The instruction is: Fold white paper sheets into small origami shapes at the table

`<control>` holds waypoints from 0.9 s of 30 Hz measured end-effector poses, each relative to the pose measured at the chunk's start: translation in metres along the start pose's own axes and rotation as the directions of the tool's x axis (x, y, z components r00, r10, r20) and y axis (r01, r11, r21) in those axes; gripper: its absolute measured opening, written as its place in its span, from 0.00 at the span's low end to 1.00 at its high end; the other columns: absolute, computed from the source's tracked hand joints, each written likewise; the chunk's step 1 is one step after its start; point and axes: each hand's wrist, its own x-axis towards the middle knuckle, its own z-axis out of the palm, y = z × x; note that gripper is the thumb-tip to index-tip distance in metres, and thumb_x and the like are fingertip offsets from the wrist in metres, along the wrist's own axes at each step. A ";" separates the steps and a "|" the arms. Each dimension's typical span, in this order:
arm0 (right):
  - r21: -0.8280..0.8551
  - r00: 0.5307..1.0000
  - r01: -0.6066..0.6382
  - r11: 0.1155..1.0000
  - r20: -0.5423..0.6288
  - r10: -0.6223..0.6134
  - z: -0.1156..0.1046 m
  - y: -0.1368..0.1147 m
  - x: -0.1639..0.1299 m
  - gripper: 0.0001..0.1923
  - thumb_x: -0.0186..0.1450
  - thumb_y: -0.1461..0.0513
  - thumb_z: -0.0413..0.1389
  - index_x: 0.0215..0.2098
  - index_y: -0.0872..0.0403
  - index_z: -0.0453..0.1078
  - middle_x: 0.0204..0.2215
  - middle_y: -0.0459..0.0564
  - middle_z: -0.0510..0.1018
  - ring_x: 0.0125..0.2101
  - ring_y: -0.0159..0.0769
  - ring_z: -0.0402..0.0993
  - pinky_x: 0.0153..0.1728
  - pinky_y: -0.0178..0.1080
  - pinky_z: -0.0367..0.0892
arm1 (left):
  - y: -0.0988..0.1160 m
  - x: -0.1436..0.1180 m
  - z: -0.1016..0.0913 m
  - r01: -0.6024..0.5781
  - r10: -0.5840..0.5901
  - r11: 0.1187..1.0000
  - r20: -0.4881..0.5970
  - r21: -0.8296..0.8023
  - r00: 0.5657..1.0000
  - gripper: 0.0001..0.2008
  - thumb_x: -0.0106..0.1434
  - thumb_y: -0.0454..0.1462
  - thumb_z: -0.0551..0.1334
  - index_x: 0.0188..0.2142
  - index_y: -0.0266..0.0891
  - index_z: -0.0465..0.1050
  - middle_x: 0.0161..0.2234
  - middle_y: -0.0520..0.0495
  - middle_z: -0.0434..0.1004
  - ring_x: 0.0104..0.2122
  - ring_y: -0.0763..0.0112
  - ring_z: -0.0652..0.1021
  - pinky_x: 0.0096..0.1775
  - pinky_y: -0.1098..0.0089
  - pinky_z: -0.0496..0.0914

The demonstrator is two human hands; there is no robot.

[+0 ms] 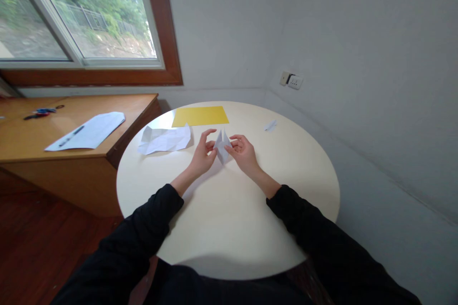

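Between both hands, over the middle of the round table, is a small piece of folded white paper (222, 148) with two pointed tips upward and a point at the bottom. My left hand (203, 155) pinches its left side between thumb and fingers, the index finger raised and curved. My right hand (244, 153) grips the right side, thumb on the near face and the other fingers curled behind. Left of my left hand lies a creased, unfolded white sheet (164, 139). Beyond the hands a flat yellow sheet (200, 116) rests on the table.
The round cream table (229, 228) stands against the walls. A small folded white paper scrap (271, 126) lies at its far right. On the wooden desk (136, 105) at left are white papers (96, 131), a pen (71, 136) and scissors (45, 112). A wall socket (295, 82) is behind.
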 end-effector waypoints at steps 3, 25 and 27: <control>-0.131 0.995 0.098 0.987 0.024 -0.096 -0.001 -0.001 -0.001 0.12 0.53 0.54 0.59 0.31 0.52 0.68 0.28 0.47 0.74 0.30 0.34 0.70 0.32 0.37 0.64 | 0.001 0.000 -0.001 -0.059 0.060 0.996 -0.020 0.067 0.998 0.18 0.51 0.32 0.61 0.43 0.39 0.66 0.30 0.49 0.73 0.33 0.71 0.74 0.39 0.69 0.66; -0.527 0.826 0.522 0.671 0.115 -0.552 -0.010 -0.002 0.000 0.08 0.57 0.70 0.52 0.27 0.51 0.68 0.29 0.48 0.73 0.34 0.37 0.68 0.37 0.42 0.65 | 0.008 -0.002 -0.005 -0.458 0.478 0.715 0.108 0.529 0.871 0.03 0.55 0.34 0.62 0.30 0.41 0.75 0.32 0.46 0.72 0.35 0.68 0.72 0.39 0.64 0.67; -0.546 0.806 0.542 0.639 0.122 -0.579 -0.010 -0.002 0.001 0.08 0.56 0.71 0.52 0.27 0.51 0.68 0.29 0.48 0.73 0.34 0.37 0.68 0.36 0.42 0.66 | 0.007 -0.001 -0.006 -0.499 0.520 0.674 0.130 0.545 0.844 0.02 0.56 0.33 0.61 0.29 0.40 0.74 0.31 0.46 0.73 0.34 0.69 0.71 0.37 0.65 0.67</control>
